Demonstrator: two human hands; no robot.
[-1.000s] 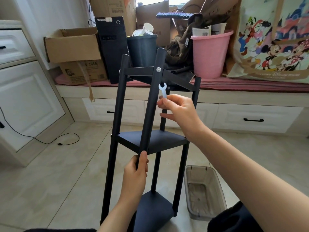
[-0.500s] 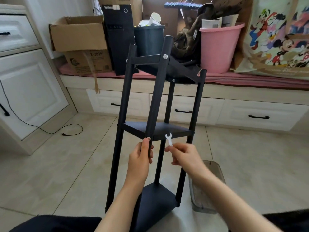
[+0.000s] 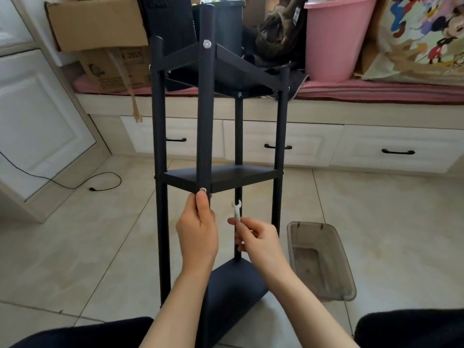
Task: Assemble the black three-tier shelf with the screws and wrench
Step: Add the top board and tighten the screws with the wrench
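Head view: shelf (image 3: 221, 177) stands with three tiers on. Left hand (image 3: 198, 232) grips near post; right hand (image 3: 258, 237) pinches wrench (image 3: 237, 209) beside mid-tier screw (image 3: 202, 189), likely untightened.

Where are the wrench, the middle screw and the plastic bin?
wrench (image 3: 237, 209), head view, white shaft.
middle screw (image 3: 202, 189), head view, its head.
plastic bin (image 3: 347, 277), head view, right wall.

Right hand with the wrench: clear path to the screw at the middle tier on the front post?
Probably yes. The right hand holds the wrench just right of and below the screw, open space between. The left hand grips the front post, thumb tip close under it.
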